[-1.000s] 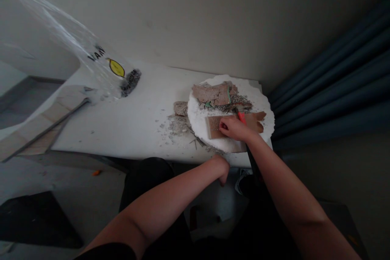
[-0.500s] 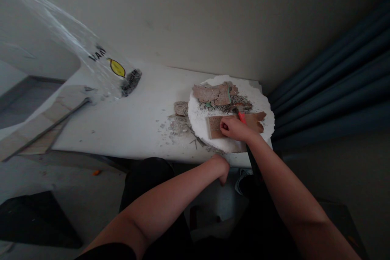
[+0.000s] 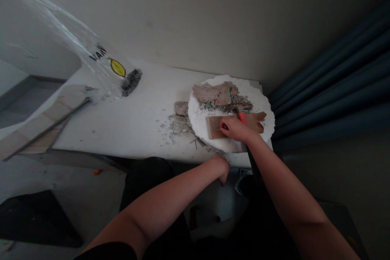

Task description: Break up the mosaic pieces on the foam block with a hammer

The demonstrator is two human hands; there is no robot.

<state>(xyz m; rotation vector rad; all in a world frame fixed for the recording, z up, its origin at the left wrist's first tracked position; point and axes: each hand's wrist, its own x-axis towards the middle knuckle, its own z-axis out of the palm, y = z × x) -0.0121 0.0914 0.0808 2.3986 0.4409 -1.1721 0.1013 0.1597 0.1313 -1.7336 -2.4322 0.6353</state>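
Note:
My right hand [image 3: 234, 127] is closed in a fist over a flat brown perforated board [image 3: 215, 128], and anything inside the fingers is hidden. The board lies on a round white slab with a ragged rim [image 3: 269, 109]. Beside that hand, a tool with a red part [image 3: 242, 117] and a dark end lies partly under the wrist. A torn brown piece [image 3: 256, 122] sticks out to the right. Bent at the wrist, my left hand [image 3: 222, 168] hangs by the table's front edge, apart from the board; its fingers are mostly out of sight.
Cracked brown sheet pieces [image 3: 212, 94] and grey grit [image 3: 240, 101] lie on the slab's far side. Crumbs [image 3: 175, 128] spill onto the white table [image 3: 131, 126]. At left stand a clear plastic bag [image 3: 106, 69] and a dark rod [image 3: 51, 126]. Blue curtains [image 3: 335, 69] hang at right.

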